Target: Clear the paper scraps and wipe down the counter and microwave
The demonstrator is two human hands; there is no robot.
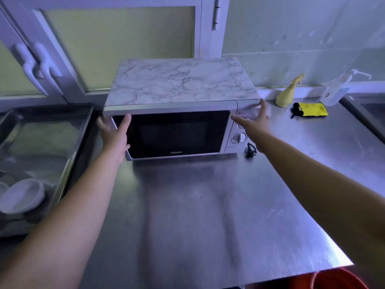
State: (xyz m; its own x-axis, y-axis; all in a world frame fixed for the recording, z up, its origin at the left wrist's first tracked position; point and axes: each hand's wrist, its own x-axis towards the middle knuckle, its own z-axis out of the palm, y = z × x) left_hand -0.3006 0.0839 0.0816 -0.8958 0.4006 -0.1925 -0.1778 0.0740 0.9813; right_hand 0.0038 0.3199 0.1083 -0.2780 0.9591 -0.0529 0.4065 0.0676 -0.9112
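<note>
Steel counter [208, 215] fills the head view, with pale framed glass panels and a wall behind it. At its back stands the microwave [177, 134], door closed, its top covered in a marbled pattern, with two knobs [239, 138] on its right panel.

Both bare arms reach forward to the microwave. The left hand [113, 134] is at its front left corner, fingers straight and slightly spread, thumb lying over the door's left edge; it holds nothing. The right hand [255, 122] is at the front right corner, in front of the knob panel, fingers straight and apart, one fingertip up by the top corner; it also holds nothing. Motion blur keeps me from telling whether either hand actually presses on the casing.

A black plug [250, 150] lies on the counter just beside the microwave's lower right corner. Right of the microwave, near the wall, stand a yellow spray bottle [287, 93] and a clear pump bottle [335, 92], with a yellow cloth [312, 109] lying flat in front of them. Further right is a sink [366, 109]. Left of the microwave sits a steel tray [83, 130] holding white bowls [23, 195]. Well in front of the microwave, below the counter's near edge, a red bucket [341, 278] shows.
</note>
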